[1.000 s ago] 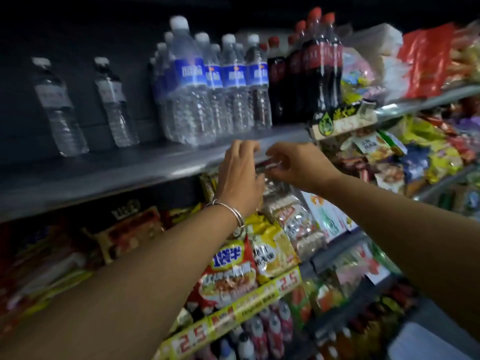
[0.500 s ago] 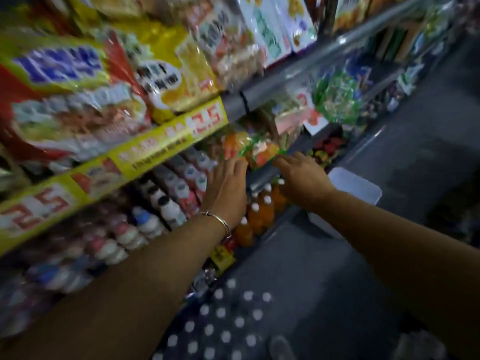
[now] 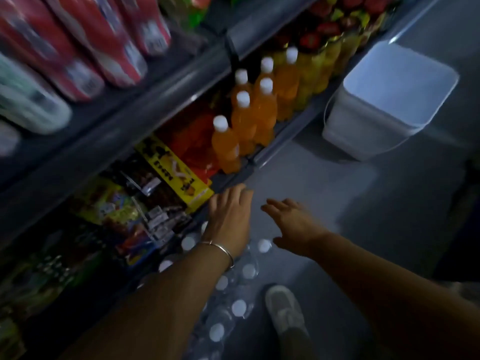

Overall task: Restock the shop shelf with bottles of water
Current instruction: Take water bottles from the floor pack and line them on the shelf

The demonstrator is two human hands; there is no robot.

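Note:
A pack of clear water bottles (image 3: 235, 302) with white caps stands on the floor below my arms, beside the bottom shelf. My left hand (image 3: 230, 216), a silver bangle on its wrist, hovers over the near end of the pack with fingers spread and holds nothing. My right hand (image 3: 293, 224) is beside it, palm down and fingers straight, just right of one white cap (image 3: 264, 246). Both hands are empty. My left forearm hides part of the pack.
Orange drink bottles (image 3: 246, 118) with white caps line the bottom shelf, with snack packets (image 3: 166, 172) to their left. A white plastic bin (image 3: 384, 100) stands on the grey floor at the right. My shoe (image 3: 284, 310) is next to the water pack.
The view has swung down from the top shelf with water bottles to the floor. Both hands left the shelf edge and dropped low over the pack of water bottles.

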